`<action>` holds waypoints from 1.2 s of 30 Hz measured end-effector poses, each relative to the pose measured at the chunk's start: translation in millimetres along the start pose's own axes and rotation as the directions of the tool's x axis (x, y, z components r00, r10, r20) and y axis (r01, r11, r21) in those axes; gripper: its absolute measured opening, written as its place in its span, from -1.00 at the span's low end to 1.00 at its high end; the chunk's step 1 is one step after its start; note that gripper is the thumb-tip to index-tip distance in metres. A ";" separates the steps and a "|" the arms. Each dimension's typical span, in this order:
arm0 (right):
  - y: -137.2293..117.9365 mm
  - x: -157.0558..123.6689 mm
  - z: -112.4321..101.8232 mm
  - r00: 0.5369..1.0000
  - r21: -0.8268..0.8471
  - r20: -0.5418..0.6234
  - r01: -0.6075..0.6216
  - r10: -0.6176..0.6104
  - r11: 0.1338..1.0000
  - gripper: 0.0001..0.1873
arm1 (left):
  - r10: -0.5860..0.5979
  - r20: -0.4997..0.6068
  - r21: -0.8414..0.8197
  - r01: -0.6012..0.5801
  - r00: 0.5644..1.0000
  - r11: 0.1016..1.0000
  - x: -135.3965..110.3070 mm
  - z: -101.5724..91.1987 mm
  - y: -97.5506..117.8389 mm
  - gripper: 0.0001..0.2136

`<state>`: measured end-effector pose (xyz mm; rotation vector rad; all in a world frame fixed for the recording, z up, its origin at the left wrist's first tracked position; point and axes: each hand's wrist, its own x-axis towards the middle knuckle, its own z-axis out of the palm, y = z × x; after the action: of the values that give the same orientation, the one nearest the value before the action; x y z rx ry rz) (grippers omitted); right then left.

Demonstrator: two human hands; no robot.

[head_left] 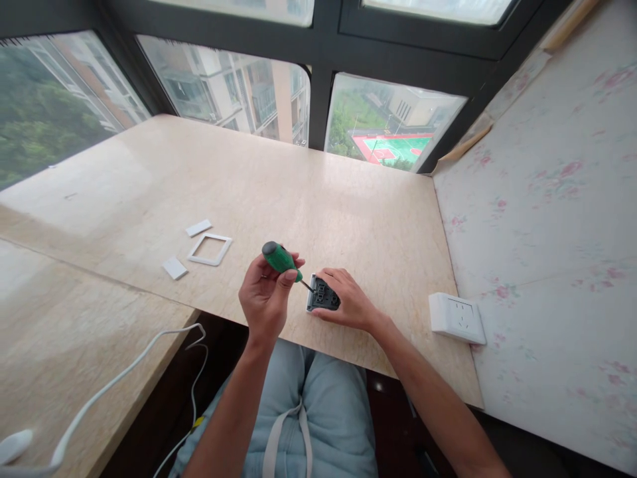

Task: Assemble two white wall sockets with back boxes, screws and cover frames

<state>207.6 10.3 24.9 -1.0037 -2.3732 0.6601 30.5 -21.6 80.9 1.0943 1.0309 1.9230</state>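
A green screwdriver (281, 259) with a dark end cap is gripped in my left hand (266, 292), fingers wrapped around its handle. Its thin shaft slants down to the right, and the tip meets the dark back of a wall switch (324, 294). That switch has a white edge on its left side and a black body. Around its right side, my right hand (351, 299) is closed, holding it against the tabletop. My right palm covers part of the switch.
To the left on the stone-patterned counter (259, 179) lie a white square frame (225, 251) and two small white plates (174, 268). A white wall socket (458, 318) juts out at the right. A white cable (119, 377) runs along the lower left.
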 end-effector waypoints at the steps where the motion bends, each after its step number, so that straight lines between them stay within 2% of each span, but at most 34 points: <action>1: 0.1 0.0 0.3 1.000 0.000 -0.004 0.004 -0.004 1.000 -0.27 | -0.005 -0.005 0.006 0.006 1.000 1.000 -0.1 0.4 0.1 -0.72; 10: 0.4 -0.6 2.6 0.998 -0.015 -0.041 0.038 -0.039 0.999 -0.27 | 0.002 0.007 0.017 -0.002 1.000 1.000 -2.4 1.5 -1.6 -0.73; 25: 1.6 -2.2 6.1 0.999 -0.005 -0.052 0.013 -0.013 1.000 -0.25 | 0.001 0.007 0.036 -0.001 1.000 0.999 -4.1 2.1 -10.2 -0.72; 36: 1.9 -2.6 7.0 0.998 0.000 -0.060 0.011 -0.011 1.000 -0.24 | 0.016 -0.038 0.004 -0.015 0.999 1.000 -3.7 0.3 -7.5 -0.70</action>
<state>206.0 7.8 17.8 -0.9957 -2.3248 0.6169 33.6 -21.3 73.1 1.0750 1.0503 1.9614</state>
